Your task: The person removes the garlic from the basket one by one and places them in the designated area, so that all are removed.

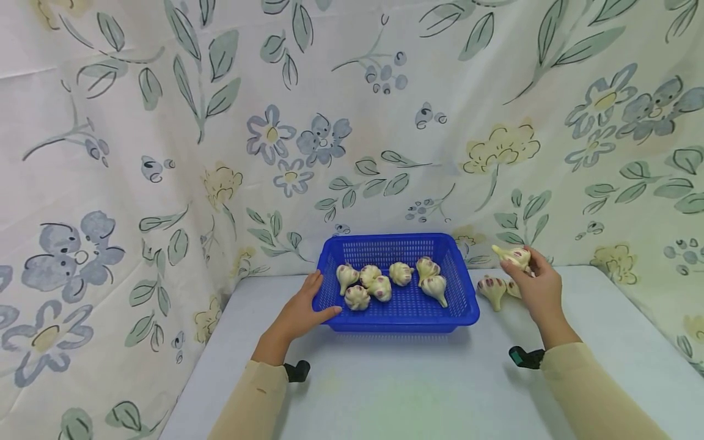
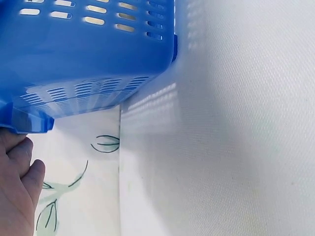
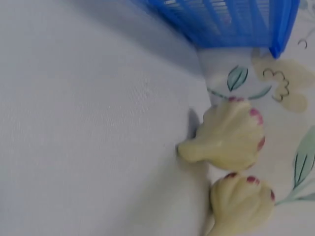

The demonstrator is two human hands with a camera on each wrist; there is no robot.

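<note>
1. Floral cloth (image 1: 385, 116): pale ground with blue flowers, yellow blooms and green leaves. It hangs behind the desk and along the left and right sides.
2. Desk (image 1: 396, 391): white surface, carrying the basket and the loose garlic.
3. Basket (image 1: 396, 320): blue, rectangular, with perforated walls and a mesh floor. It stands upright toward the far part of the desk.
4. Sleeves: light beige, on both arms; left sleeve (image 1: 254, 397) and right sleeve (image 1: 591, 388) enter from the near edge of the view.
5. Left hand (image 1: 299, 311): rests at the left rim of the basket, thumb and fingers spread apart, the thumb near the front left corner. The left wrist view shows fingers against the rim from outside.
6. Right hand (image 1: 541, 290): clamped on one garlic bulb, pinched between thumb and fingers. It is raised to the right of the basket, well apart from the left hand.
7. Garlic in the basket (image 1: 380, 288): seven bulbs seen, white with purple marks; four grouped on the left, one near the middle, two touching on the right.
8. Loose garlic (image 3: 229, 135): two bulbs side by side on the desk, right of the basket, near the far edge; the right hand partly hides one in the head view.
9. Held bulb (image 1: 517, 259): pale, purple-marked, its stem pointing left.
10. Wrist devices: small and dark, one at each cuff, left device (image 1: 298, 371) and right device (image 1: 525, 358).
</note>
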